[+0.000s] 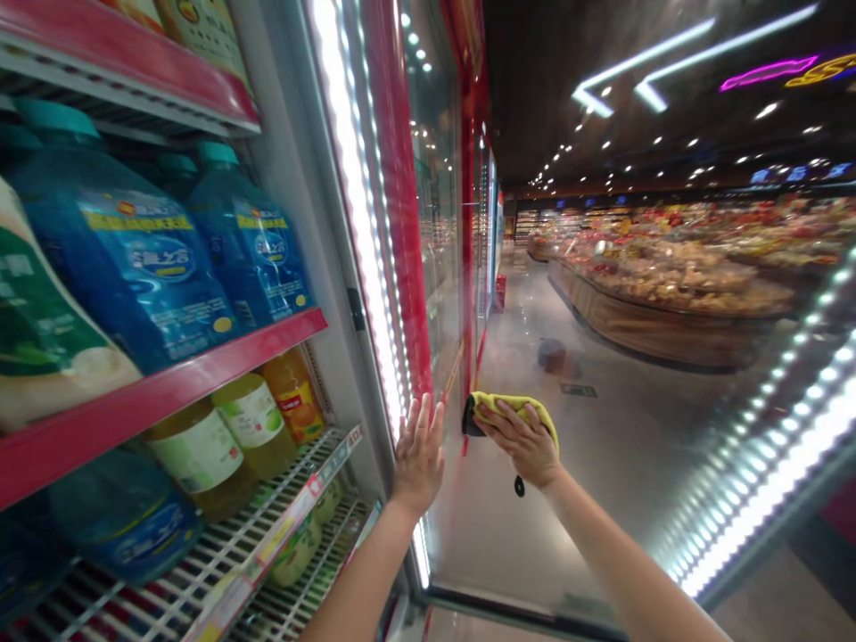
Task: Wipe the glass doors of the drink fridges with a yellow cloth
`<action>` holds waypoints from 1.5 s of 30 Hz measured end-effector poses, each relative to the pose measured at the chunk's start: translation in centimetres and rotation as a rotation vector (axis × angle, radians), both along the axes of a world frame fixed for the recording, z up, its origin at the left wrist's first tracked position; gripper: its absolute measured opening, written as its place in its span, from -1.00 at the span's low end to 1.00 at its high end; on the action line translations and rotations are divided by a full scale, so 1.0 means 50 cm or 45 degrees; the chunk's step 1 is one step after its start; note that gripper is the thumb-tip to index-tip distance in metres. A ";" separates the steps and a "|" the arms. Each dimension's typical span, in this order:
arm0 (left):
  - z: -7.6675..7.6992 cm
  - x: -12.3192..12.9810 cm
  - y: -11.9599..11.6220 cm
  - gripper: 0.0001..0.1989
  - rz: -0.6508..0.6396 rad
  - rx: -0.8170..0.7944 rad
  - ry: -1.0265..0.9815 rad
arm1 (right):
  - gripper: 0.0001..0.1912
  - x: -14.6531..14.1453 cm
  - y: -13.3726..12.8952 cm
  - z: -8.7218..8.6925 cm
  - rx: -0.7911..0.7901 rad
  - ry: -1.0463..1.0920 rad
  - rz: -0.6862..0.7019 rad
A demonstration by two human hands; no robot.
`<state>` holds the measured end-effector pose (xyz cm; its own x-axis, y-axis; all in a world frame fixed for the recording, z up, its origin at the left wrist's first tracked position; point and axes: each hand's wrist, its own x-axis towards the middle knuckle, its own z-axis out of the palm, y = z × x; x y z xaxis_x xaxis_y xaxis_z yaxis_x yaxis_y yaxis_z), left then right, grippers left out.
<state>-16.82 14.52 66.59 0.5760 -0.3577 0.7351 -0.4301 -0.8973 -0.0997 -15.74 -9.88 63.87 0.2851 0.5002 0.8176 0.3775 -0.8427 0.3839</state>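
My right hand point(525, 439) lies over a folded yellow and black cleaning cloth point(549, 419), its fingers spread across it. A small black loop dangles below the cloth. The cloth is up against or close to the glass door point(535, 553) of a drink cooler; I cannot tell whether it touches. My left hand point(419, 459) has its fingers stretched out and holds nothing. It is beside the lit strip point(361, 178) at the cooler's edge, perhaps resting on the door; the contact does not show clearly.
Cooler shelves on the left hold large blue bottles point(151, 276) and yellow-green drink bottles point(254, 415). A red shelf edge point(201, 379) and a wire shelf point(220, 553) jut out near my left arm. Beyond the glass are a shop floor and a curved produce stand point(642, 321).
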 end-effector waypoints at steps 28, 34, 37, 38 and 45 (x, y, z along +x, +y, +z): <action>-0.018 0.088 -0.077 0.21 -0.210 0.085 -0.130 | -0.49 -0.038 -0.141 -0.079 0.825 -0.017 -0.540; -0.016 0.093 -0.085 0.10 -0.270 0.053 -0.174 | -0.50 -0.061 -0.126 -0.156 0.826 0.066 -0.616; -0.011 0.092 -0.089 0.01 -0.297 0.031 -0.179 | -0.53 -0.054 -0.163 -0.112 0.657 0.169 -0.549; -0.010 0.088 -0.091 -0.01 -0.294 0.024 -0.178 | -0.54 -0.051 -0.188 -0.096 0.702 0.161 -0.561; -0.026 0.037 -0.194 -0.11 -0.409 0.096 -0.152 | -0.42 -0.056 -0.252 -0.149 1.320 0.060 -0.717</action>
<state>-14.97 4.81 65.28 0.3371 -0.5624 0.7550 -0.6704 -0.7065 -0.2270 -18.56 -22.46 56.41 0.2944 -0.6024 0.7419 -0.1518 -0.7960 -0.5860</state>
